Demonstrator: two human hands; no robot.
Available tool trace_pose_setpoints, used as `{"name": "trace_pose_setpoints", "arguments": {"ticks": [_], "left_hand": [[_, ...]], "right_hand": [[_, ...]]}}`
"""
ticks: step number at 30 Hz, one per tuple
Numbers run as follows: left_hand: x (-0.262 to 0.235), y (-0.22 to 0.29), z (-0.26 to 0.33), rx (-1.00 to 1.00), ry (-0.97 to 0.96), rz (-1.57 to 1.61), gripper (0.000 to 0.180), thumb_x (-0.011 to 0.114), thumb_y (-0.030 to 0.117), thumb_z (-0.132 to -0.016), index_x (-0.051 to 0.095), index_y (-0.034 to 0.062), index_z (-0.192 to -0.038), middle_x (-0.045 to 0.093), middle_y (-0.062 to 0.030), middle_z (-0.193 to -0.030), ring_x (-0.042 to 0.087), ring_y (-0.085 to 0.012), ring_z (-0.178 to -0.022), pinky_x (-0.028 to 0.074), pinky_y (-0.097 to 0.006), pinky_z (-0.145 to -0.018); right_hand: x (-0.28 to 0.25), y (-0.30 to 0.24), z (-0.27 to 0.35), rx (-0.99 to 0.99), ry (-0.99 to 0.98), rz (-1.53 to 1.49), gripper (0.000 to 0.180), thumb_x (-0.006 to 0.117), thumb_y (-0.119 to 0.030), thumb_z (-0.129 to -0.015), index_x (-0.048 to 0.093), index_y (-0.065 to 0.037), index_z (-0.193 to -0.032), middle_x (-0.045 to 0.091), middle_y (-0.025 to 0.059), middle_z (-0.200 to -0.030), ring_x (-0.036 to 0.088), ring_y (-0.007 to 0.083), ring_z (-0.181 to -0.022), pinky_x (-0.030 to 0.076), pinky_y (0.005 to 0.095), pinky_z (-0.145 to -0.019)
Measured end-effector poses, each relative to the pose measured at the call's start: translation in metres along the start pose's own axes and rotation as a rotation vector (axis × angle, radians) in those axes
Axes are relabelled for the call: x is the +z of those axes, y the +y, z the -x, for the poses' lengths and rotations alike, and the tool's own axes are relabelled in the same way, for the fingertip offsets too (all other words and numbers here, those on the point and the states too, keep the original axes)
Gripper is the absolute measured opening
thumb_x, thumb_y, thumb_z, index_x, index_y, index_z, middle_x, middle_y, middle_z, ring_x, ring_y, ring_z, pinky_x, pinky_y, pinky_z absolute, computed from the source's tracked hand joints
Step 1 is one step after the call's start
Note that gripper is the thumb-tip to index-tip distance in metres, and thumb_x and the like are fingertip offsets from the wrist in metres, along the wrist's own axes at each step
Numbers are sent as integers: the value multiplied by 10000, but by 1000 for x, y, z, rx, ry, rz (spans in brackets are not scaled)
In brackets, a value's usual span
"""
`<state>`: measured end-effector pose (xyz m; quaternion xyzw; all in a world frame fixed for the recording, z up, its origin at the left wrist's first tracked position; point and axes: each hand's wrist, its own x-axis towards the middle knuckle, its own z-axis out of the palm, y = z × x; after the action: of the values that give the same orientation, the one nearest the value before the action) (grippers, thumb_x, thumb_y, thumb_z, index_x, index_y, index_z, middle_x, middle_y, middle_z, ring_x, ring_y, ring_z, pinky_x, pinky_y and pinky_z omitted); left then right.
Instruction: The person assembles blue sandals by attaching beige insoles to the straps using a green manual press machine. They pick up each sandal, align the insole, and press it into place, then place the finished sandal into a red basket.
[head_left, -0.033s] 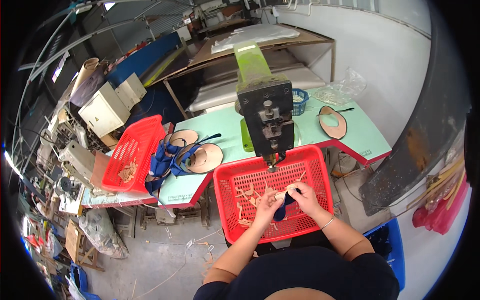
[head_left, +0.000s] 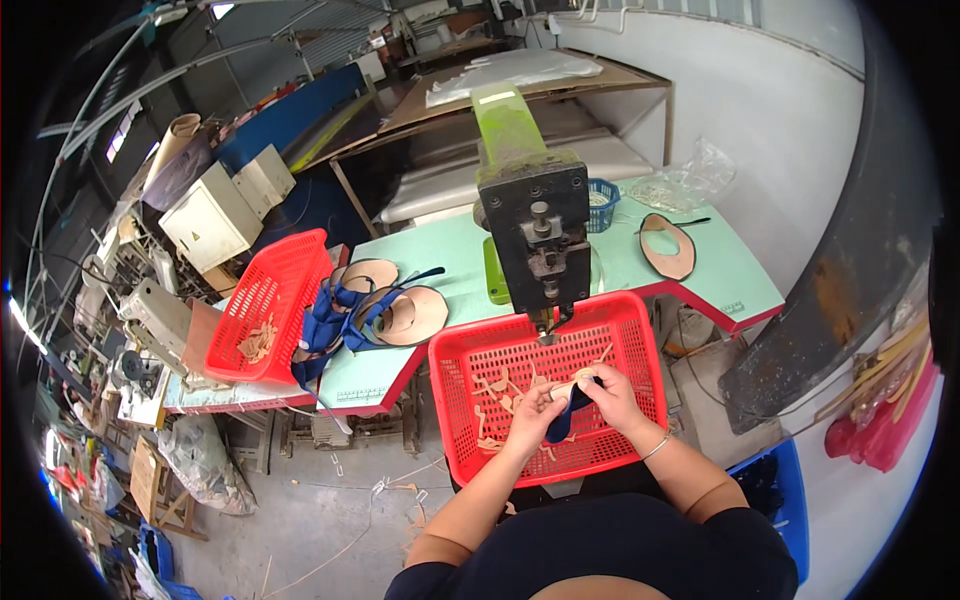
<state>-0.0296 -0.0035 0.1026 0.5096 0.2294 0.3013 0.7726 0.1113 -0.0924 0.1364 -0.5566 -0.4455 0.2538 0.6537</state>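
Note:
Both hands work above a red plastic basket (head_left: 450,420). Closed in a pinch, my left hand (head_left: 535,415) grips one end of a small piece of tan and dark navy material. My right hand (head_left: 612,396), also closed, pinches the piece at its other end. The navy part (head_left: 561,428) hangs down between the hands, while its tan edge (head_left: 566,391) lies along the fingers. What exactly the piece is, I cannot make out. Tan offcuts (head_left: 492,384) lie scattered in the basket beneath. Right above the basket's far side stands the black head of a green machine (head_left: 540,230).
Blue straps (head_left: 335,325) with tan rounded pieces (head_left: 412,315) lie on the green table (head_left: 365,380) at left, beside a second red basket (head_left: 275,275). Right of the machine are a blue basket (head_left: 600,215) and a tan ring-shaped piece (head_left: 667,262). A blue bin (head_left: 795,500) stands at lower right.

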Motion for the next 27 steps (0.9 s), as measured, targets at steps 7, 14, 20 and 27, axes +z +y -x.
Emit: {"name": "trace_pose_setpoints", "arguments": {"ticks": [7, 14, 20, 27], "left_hand": [[2, 29, 8, -61, -42, -30, 263, 600, 52, -838, 557, -18, -1089, 628, -56, -913, 590, -90, -784, 488, -218, -707], [3, 38, 12, -64, -50, -113, 173, 628, 87, -820, 608, 4, -970, 626, -37, -840, 577, -97, -743, 466, -233, -675], [25, 107, 4, 714, -33, -1000, 156, 716, 164, -697, 654, 61, -797, 611, -64, -808, 571, -219, -887, 437, -342, -769], [47, 118, -1, 269, -7, -329, 97, 712, 100, -750, 669, 17, -778, 634, -48, -885, 579, -108, -804, 452, -236, -728]], "right_hand": [[-8, -8, -8, 310, -136, -535, 219, 466, -146, -914, 583, 9, -1016, 617, 40, -928, 565, 104, -857, 432, 246, -796], [-12, -15, -10, 288, -166, -451, 259, 461, -176, -918, 600, 27, -998, 618, 40, -921, 551, 93, -857, 411, 241, -802], [-29, -69, -20, 47, -250, -69, 183, 534, -100, -882, 604, 21, -1001, 608, 22, -887, 555, 75, -808, 449, 226, -743], [-24, -71, -36, 58, -49, -566, 167, 571, -102, -870, 591, -3, -1003, 615, 32, -926, 574, 94, -814, 470, 247, -742]]}}
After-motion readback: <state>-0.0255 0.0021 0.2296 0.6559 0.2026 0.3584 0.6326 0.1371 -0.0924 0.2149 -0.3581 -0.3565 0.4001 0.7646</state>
